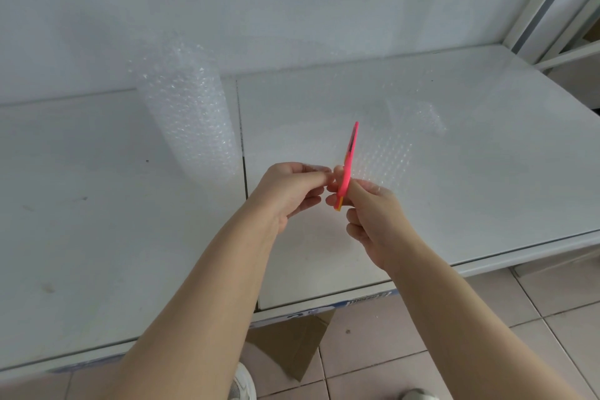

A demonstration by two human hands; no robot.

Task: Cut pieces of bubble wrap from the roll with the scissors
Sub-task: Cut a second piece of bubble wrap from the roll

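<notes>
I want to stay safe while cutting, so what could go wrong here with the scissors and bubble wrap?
Fingers of the left hand sit right against the pink scissors held by the right hand; a snip could nick them. The bubble wrap roll stands on end on the table, so a tug may topple it.

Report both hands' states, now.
Left hand: fingers curled beside the scissors; whether it holds anything cannot be told.
Right hand: grips the scissors.

Two bare forearms (207, 286), white shoes (243, 384) (toes only), bottom edge
</notes>
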